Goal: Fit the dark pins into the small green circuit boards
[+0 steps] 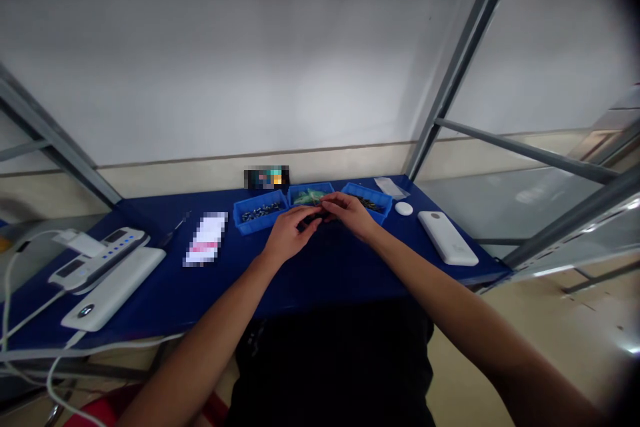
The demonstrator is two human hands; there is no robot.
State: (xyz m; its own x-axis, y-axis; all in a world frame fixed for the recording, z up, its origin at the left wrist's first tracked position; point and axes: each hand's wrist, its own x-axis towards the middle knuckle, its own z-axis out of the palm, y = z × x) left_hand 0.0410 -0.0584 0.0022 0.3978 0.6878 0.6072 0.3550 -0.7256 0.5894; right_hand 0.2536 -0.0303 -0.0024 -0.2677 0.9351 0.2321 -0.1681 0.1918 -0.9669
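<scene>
Forearms: both reach forward from the bottom edge over the dark lap and meet above the middle of the blue table (320,273).
Near left: a white power bank (116,288) lies at the table's left front, with a second white device (97,257) stacked just behind it and white cables (30,320) trailing off the edge.
Left hand: the left hand (289,233) is curled, fingers closed onto a small dark part (314,219); it is too small to tell what it is.
Right hand: the right hand (353,211) comes in from the other side, fingertips pinched on the same dark part, touching the left fingers.
Dark part: held between both hands just above the table, directly in front of the middle bin.
Near right: a white oblong device (447,237) lies flat, with a small white round object (403,209) just behind it.
Paper: a white slip (206,238) lies left of the hands.
Bins: three blue trays stand in a row behind the hands: left bin (260,211) with dark small parts, middle bin (310,193) with greenish pieces, right bin (370,199) with dark pieces.
Far: a clear bag (390,187) lies at the back, by a grey frame post (450,87) and the pale wall (250,47).
</scene>
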